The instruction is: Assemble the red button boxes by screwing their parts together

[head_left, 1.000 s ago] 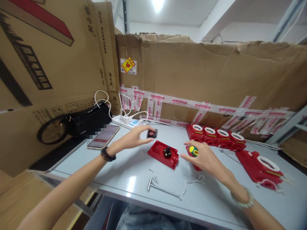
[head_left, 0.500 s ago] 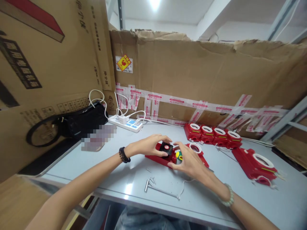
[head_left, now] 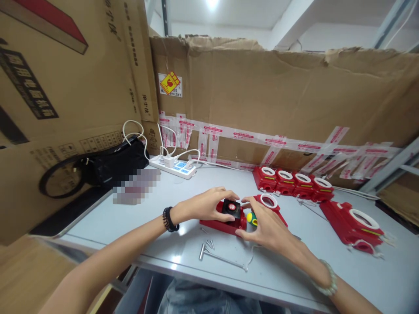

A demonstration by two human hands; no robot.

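Note:
My left hand [head_left: 214, 207] pinches a black square block [head_left: 231, 208] with a round red-and-white label, over the open red housing [head_left: 218, 225]. The block sits at least partly within the housing; its underside is hidden. My right hand [head_left: 266, 222] curves around the housing's right end, thumb low and forefinger high. In its palm is a green-and-yellow handle [head_left: 252, 218], apparently a screwdriver's, with a grey tip showing past the hand. Behind that hand lies a red cover with a white ring [head_left: 269, 200]. In front are several loose screws [head_left: 210, 244] and a T-handle wrench [head_left: 224, 258].
Red housings with white rings [head_left: 293, 183] stand in a row at the back right. A larger-looking one [head_left: 353, 226] is nearer. At the left are a power strip [head_left: 173, 168], a black bag [head_left: 114, 161] and a blurred flat object [head_left: 135, 187]. Cardboard [head_left: 278, 96] walls the back.
The view has shifted slightly. My right hand, with the green-and-yellow handle, has moved a little right and toward me. My left hand still holds the black block, also shifted slightly right.

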